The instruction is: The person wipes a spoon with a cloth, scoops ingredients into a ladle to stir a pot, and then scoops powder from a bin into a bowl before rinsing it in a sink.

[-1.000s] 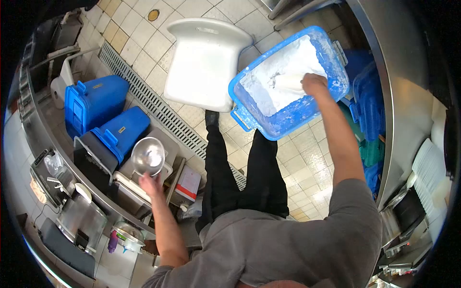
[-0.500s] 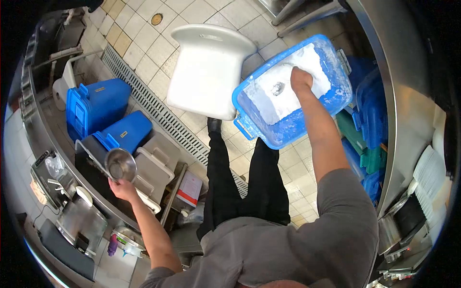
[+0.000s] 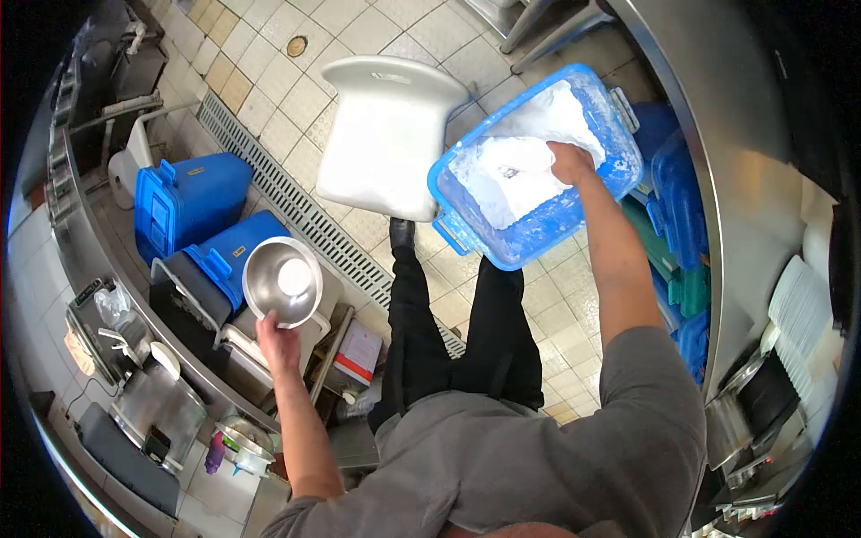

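My left hand [image 3: 280,345] grips the near rim of a steel bowl [image 3: 260,278], tilted so that its inside shows, with a small white patch at its bottom. At the upper right, a blue tub [image 3: 525,248] holds white powder [image 3: 502,202]. My right hand [image 3: 570,163] is inside the tub, fingers closed at the edge of a rounded white shape among the powder. Whether that shape is a scoop or heaped powder I cannot make out.
A white plastic chair [image 3: 386,134] stands left of the tub. Blue bins [image 3: 202,197] line the left side under a steel counter. A floor drain grate [image 3: 296,202] runs diagonally. Blue and green containers [image 3: 691,291] sit at the right, beside a steel counter edge [image 3: 717,224].
The bowl has moved right and turned its inside toward the camera, carried by my left hand. My right hand has shifted slightly right and down, and a rounded white shape now shows beside it.
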### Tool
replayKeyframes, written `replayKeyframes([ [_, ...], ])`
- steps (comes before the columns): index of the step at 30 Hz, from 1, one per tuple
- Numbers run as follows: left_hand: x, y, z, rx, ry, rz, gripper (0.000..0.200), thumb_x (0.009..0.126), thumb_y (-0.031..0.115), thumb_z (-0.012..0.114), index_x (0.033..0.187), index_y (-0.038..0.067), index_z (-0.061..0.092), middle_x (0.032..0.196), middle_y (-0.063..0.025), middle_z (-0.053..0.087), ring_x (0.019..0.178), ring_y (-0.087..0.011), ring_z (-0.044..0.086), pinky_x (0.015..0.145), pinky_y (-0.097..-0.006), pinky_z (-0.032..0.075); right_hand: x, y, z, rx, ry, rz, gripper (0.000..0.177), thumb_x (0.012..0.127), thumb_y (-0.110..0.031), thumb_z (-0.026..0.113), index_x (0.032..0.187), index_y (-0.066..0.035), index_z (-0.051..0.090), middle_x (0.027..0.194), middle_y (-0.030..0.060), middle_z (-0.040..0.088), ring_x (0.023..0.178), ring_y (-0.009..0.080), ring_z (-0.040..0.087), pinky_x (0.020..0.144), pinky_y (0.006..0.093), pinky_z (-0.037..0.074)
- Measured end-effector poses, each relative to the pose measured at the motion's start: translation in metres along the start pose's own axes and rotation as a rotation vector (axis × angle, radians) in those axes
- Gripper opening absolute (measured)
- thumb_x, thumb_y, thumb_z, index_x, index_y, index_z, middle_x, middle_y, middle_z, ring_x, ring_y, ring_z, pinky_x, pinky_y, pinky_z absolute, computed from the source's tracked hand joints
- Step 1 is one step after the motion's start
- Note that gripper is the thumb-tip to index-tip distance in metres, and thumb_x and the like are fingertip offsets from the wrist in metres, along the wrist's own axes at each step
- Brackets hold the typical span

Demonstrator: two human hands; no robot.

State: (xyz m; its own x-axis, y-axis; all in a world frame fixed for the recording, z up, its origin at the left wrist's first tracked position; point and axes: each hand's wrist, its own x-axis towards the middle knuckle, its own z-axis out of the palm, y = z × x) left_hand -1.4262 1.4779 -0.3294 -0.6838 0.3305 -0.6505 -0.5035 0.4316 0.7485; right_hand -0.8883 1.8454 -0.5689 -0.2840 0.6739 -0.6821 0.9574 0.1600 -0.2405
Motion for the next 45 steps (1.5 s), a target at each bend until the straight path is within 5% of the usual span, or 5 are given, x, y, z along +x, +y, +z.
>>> replayKeyframes([
  [7, -0.009, -0.063, 0.184, 0.174, -0.487, -0.120, 0.029, 0.094, 0.009, 0.049, 0.122, 0.005, 0.055, 0.115, -0.0081, 0.062, 0.105, -0.0216, 0.062, 0.078, -0.0427, 0.060, -0.135, -0.014, -0.092, 0.012, 0.120, -0.045, 0.037, 0.081, -0.012, 0.054, 0.116, -0.015, 0.063, 0.108, 0.0166, 0.068, 0.105, 0.0364, 0.063, 0.089, 0.0473, 0.048],
  [10, -0.034, -0.092, 0.265, 0.206, -0.611, -0.067, 0.005, 0.091, 0.002, 0.050, 0.092, 0.003, 0.055, 0.139, -0.0118, 0.049, 0.102, -0.0195, 0.062, 0.072, -0.0383, 0.062, -0.207, -0.039, -0.149, 0.017, 0.186, -0.043, 0.030, 0.082, -0.013, 0.056, 0.111, -0.014, 0.064, 0.101, 0.0175, 0.069, 0.099, 0.0378, 0.064, 0.084, 0.0490, 0.050],
  [16, -0.066, -0.158, 0.351, 0.116, -0.823, 0.009, 0.020, 0.089, -0.003, 0.050, 0.074, 0.004, 0.040, 0.150, -0.0096, 0.035, 0.098, -0.0210, 0.063, 0.070, -0.0384, 0.063, -0.254, -0.088, -0.187, -0.366, 0.055, -0.073, 0.017, 0.085, -0.014, 0.057, 0.096, -0.004, 0.065, 0.089, 0.0197, 0.070, 0.086, 0.0355, 0.069, 0.074, 0.0473, 0.053],
  [25, -0.074, -0.160, 0.360, 0.151, -0.825, -0.272, 0.006, 0.091, 0.003, 0.050, 0.087, 0.005, 0.053, 0.096, -0.0090, 0.066, 0.086, -0.0193, 0.067, 0.071, -0.0428, 0.063, -0.285, -0.127, -0.218, -0.446, 0.080, -0.100, 0.017, 0.083, -0.004, 0.054, 0.094, 0.001, 0.065, 0.081, 0.0187, 0.071, 0.076, 0.0325, 0.071, 0.066, 0.0429, 0.056],
  [45, -0.063, -0.161, 0.383, 0.181, -0.934, -0.276, 0.008, 0.090, 0.005, 0.052, 0.095, 0.004, 0.058, 0.091, -0.0077, 0.066, 0.079, -0.0184, 0.068, 0.068, -0.0381, 0.062, -0.340, -0.108, -0.212, -0.372, 0.159, 0.002, 0.017, 0.080, -0.007, 0.059, 0.095, 0.001, 0.062, 0.079, 0.0160, 0.069, 0.070, 0.0337, 0.069, 0.061, 0.0444, 0.054],
])
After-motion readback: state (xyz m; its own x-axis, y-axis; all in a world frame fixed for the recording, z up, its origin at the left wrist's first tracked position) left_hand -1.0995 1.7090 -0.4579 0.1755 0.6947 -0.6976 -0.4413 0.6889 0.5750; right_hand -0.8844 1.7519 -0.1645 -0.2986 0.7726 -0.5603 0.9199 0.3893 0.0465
